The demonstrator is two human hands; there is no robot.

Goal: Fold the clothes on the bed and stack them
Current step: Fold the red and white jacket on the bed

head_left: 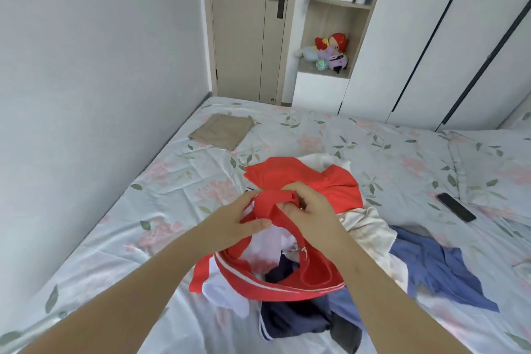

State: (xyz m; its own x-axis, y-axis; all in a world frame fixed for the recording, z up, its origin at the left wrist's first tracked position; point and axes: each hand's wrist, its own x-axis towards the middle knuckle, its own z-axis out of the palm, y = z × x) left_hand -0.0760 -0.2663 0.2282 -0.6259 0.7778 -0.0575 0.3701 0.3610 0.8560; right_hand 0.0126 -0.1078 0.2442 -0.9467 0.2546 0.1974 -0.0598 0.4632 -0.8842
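A red garment [301,181] with white-striped trim is lifted above a pile of clothes in the middle of the bed. My left hand [244,220] pinches a red strap of it, and my right hand [310,210] grips the same strap just to the right. Under it lie a white piece [227,293], a dark navy piece [296,322], a cream piece [370,230] and a blue piece [439,270]. A folded tan garment [222,135] lies flat at the far left of the bed.
The floral bedsheet [129,224] covers the bed, with a wall close on the left. A black phone [456,207] lies on the sheet to the right, near a pillow [494,169]. Beyond the bed stand a door, shelves with toys [330,52] and white wardrobes.
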